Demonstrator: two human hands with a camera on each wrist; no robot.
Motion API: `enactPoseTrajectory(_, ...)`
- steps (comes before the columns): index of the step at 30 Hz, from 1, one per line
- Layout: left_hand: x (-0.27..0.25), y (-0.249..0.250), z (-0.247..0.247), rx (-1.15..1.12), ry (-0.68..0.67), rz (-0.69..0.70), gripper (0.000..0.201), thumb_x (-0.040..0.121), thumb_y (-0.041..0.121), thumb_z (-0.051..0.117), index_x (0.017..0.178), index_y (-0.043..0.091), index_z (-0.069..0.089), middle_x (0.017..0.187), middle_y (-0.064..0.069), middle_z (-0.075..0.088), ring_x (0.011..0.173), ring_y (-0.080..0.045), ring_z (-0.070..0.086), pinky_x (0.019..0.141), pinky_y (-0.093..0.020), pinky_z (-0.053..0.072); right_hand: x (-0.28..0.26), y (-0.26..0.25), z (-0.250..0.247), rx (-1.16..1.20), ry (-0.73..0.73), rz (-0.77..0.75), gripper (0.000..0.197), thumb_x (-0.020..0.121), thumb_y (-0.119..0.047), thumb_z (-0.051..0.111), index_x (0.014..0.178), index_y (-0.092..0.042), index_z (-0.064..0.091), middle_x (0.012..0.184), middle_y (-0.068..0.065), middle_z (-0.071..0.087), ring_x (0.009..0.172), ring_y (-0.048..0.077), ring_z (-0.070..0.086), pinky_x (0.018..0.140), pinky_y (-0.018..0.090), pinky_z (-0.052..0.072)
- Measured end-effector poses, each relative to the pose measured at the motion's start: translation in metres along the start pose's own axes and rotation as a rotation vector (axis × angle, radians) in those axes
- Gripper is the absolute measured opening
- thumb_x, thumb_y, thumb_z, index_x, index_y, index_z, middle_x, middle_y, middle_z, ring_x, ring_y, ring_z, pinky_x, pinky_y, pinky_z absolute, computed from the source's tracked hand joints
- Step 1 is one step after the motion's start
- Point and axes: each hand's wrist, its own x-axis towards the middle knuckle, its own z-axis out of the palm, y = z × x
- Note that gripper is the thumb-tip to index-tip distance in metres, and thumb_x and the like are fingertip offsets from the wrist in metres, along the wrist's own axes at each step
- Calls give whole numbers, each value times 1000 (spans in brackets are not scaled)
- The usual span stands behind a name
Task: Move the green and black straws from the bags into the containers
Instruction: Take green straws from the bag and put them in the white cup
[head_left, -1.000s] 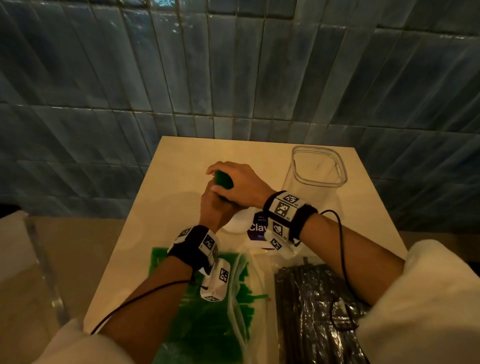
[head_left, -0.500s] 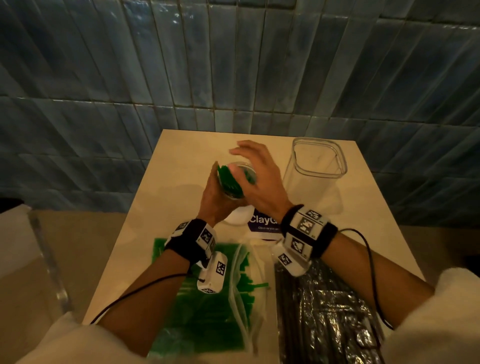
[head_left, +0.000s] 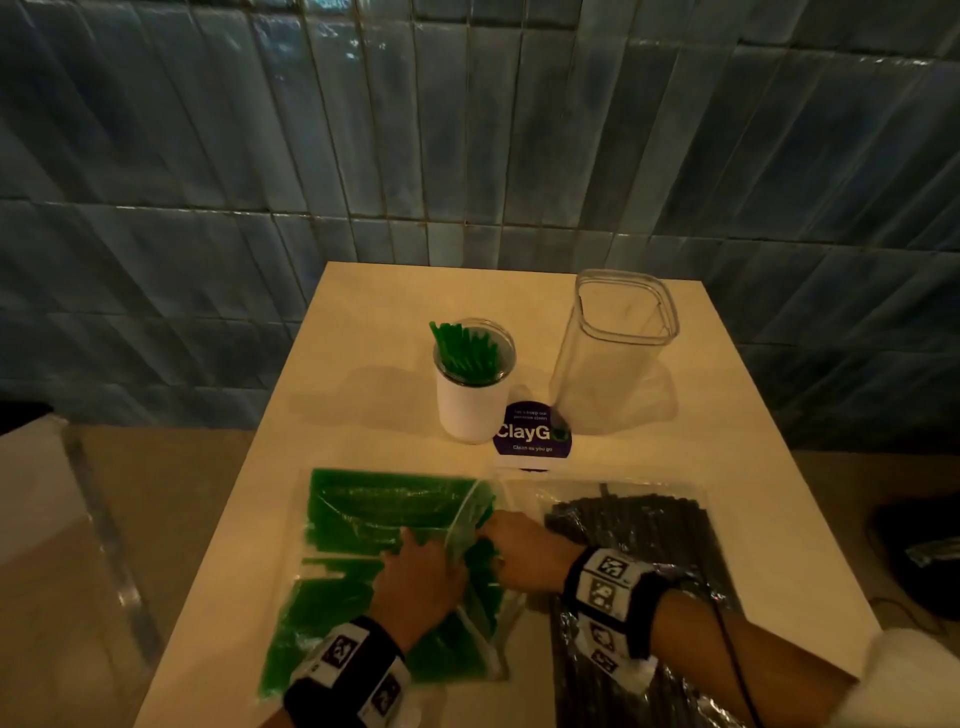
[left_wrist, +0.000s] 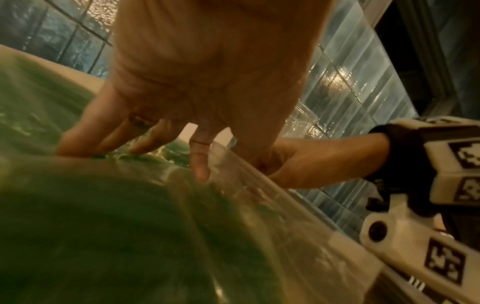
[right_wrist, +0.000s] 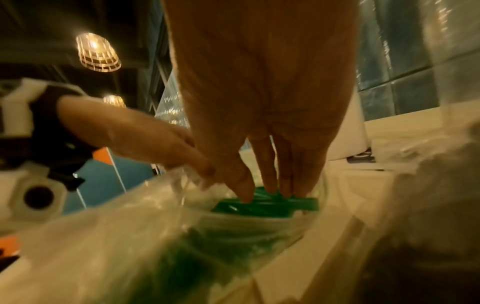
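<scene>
On the near left of the table lies a clear bag of green straws (head_left: 374, 525). My left hand (head_left: 423, 569) presses spread fingers on it and pinches its raised lip (left_wrist: 233, 164) between thumb and forefinger. My right hand (head_left: 511, 548) reaches into the bag's mouth with straight fingers, and its fingertips (right_wrist: 285, 191) touch the green straws (right_wrist: 267, 206) inside. A bag of black straws (head_left: 639, 540) lies to the right. Farther back, a white cup (head_left: 470, 410) holds green straws (head_left: 465, 351), and a clear square container (head_left: 615, 358) stands with nothing in it.
A round purple "ClayGo" sticker (head_left: 532, 434) lies between the cup and the bags. A blue tiled wall (head_left: 467, 130) rises right behind the table. The table's left edge (head_left: 260, 441) drops to the floor.
Both hands have left the white cup, where a bunch of green straws now stands, and have come back to the green straw bag. The right hand has gone into its opening.
</scene>
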Motion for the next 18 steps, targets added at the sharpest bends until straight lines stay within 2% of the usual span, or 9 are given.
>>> enactPoseTrajectory(2,-7,4,-10,-61,25,29,30,95,41,36,92,21,58,98,-3,59,88,-20,59,83,-38,51,8,-2,9,-88,17,2,19,88,-10,56,107,-6,60,113,9,55,97,20,57,84,31,51)
enactPoseTrajectory(5,-11,4,-21,-180,42,81,25,97,30,40,89,17,59,90,-2,63,82,-17,61,78,-32,51,17,-6,11,-170,58,3,21,88,-13,58,107,-4,60,116,10,55,101,24,56,89,34,51)
enactPoseTrajectory(7,-17,6,-28,-194,57,116,21,97,28,40,88,18,57,85,1,59,77,-15,57,70,-26,45,21,-9,12,-213,53,30,26,87,-12,60,111,-2,58,118,13,56,104,27,57,91,34,50)
enactPoseTrajectory(10,-23,8,-32,-243,77,152,20,97,25,40,80,22,50,78,2,54,72,-13,54,64,-21,38,23,-13,14,-290,48,77,36,84,-14,65,117,-3,54,119,16,56,105,30,58,92,38,50)
enactPoseTrajectory(13,-25,11,-36,-276,56,145,27,97,26,40,72,24,49,71,5,53,65,-9,52,58,-19,38,22,-19,19,-314,14,103,29,85,-13,65,112,-4,59,115,16,59,102,31,60,89,39,52)
enactPoseTrajectory(15,-26,13,-37,-268,51,150,31,98,28,40,68,26,46,67,7,50,63,-8,50,58,-20,39,20,-21,20,-361,-9,143,25,86,-15,63,108,-3,60,114,17,58,101,32,59,88,38,52)
enactPoseTrajectory(18,-28,15,-37,-220,70,124,25,97,33,39,80,21,53,76,4,55,72,-11,56,64,-22,43,18,-20,20,-404,2,161,23,87,-21,62,102,-4,62,100,14,60,91,28,60,84,38,53)
